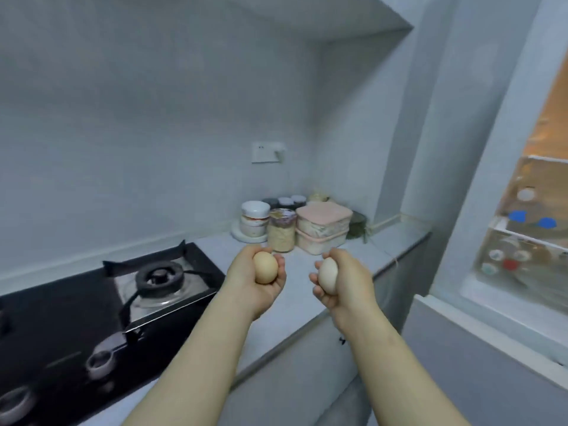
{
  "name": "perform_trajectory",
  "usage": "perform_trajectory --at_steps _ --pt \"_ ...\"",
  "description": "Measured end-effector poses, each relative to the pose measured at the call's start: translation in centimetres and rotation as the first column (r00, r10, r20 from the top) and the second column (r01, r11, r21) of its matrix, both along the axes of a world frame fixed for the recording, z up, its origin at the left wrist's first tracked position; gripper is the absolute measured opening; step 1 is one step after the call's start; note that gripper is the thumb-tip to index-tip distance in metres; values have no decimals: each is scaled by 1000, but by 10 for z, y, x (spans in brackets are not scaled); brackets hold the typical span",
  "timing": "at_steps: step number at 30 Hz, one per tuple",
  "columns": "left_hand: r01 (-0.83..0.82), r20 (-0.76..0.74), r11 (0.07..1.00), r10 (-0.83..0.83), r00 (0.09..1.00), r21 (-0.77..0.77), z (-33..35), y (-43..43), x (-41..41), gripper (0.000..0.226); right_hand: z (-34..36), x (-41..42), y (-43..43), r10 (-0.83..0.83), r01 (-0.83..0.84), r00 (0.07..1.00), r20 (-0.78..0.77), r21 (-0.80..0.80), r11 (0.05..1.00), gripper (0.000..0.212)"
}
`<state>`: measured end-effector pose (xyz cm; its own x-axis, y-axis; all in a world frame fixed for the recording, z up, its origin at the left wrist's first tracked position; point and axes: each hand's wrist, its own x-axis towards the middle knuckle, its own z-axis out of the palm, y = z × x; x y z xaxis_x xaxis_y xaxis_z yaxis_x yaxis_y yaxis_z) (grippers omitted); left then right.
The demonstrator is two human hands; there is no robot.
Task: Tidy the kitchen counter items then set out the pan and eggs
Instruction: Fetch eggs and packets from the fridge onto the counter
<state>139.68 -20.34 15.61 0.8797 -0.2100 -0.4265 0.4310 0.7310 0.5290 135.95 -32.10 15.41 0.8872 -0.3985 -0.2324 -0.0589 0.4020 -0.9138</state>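
Observation:
My left hand [246,284] holds a brown egg [265,267] in its curled fingers, palm up, above the grey counter [378,256]. My right hand [350,287] grips a paler egg [328,275] just to the right of it. Both hands hover over the counter between the stove and the jars, a small gap between them. No pan is in view.
A black gas stove [76,327] with a burner [159,279] fills the left. Jars [281,230], a white-lidded tub [254,222] and stacked pink-lidded boxes [322,229] crowd the back corner. An open fridge [522,229] stands at right, with a wall socket [266,152] above the jars.

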Motion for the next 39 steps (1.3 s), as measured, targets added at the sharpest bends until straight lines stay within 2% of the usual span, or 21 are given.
perform_trajectory --at_steps 4,7,11,15,18,27,28,31,37,39 --pt "-227 -24 973 228 973 37 -12 120 -24 20 -11 2 116 246 -244 969 -31 56 968 8" --pt "-387 -25 920 389 921 54 -23 225 -54 21 -18 -10 221 440 -433 896 -68 92 897 10" --pt "-564 -44 813 575 817 147 -29 349 -106 20 -35 -39 349 638 -620 760 -126 157 769 11" --pt "-708 -76 692 721 689 143 -41 452 -165 21 -55 -75 466 766 -739 621 -165 203 642 10" --pt "-782 -97 598 801 591 178 -50 521 -209 17 -61 -108 548 856 -831 480 -191 214 514 12" --pt "-947 -203 287 945 255 147 -81 653 -297 18 -81 -164 706 948 -960 155 -277 182 211 13" --pt "-951 -214 272 948 237 149 -82 661 -301 18 -83 -165 716 946 -962 148 -288 180 206 13" --pt "-969 -237 197 959 159 150 -87 697 -319 16 -90 -174 765 939 -982 38 -341 160 98 12" --pt "-978 -239 -5 969 -56 207 -95 763 -351 14 -111 -196 852 918 -982 -144 -370 166 -87 17" --pt "-967 -205 -24 976 -77 253 -101 778 -362 13 -123 -204 874 907 -972 -207 -367 178 -150 21"
